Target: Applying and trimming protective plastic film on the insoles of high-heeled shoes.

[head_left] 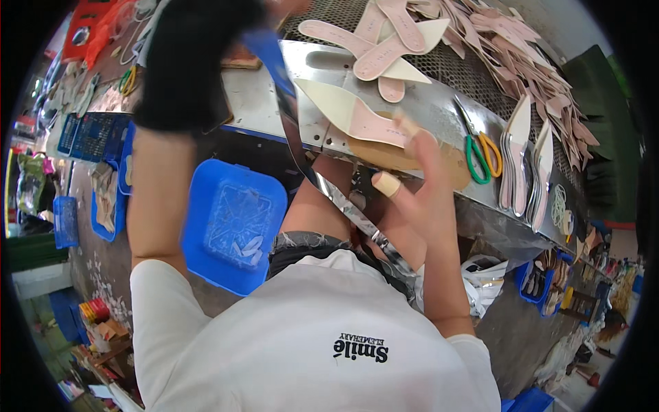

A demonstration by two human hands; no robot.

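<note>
My right hand (419, 182) is raised at the front edge of a metal workbench (268, 103), fingers spread, two fingertips wrapped in beige tape. Its upper fingertip touches a cream-and-pink pointed insole (350, 113) lying on the bench; nothing is gripped. A brown pad (384, 154) lies just behind the hand. My left arm, in a black sleeve (189, 62), reaches up to the far left; only a sliver of my left hand (287, 5) shows at the top edge, next to a blue strip (264, 51). Whether it holds anything is hidden. A shiny metal band (329, 192) slants down to my lap.
Several pink insoles (480, 41) are piled on the mesh surface behind. Scissors with green and orange handles (484, 156) and upright stacked insoles (525, 165) lie right of my hand. A blue plastic tub (233, 220) sits by my knee; blue baskets (89, 134) stand on the left.
</note>
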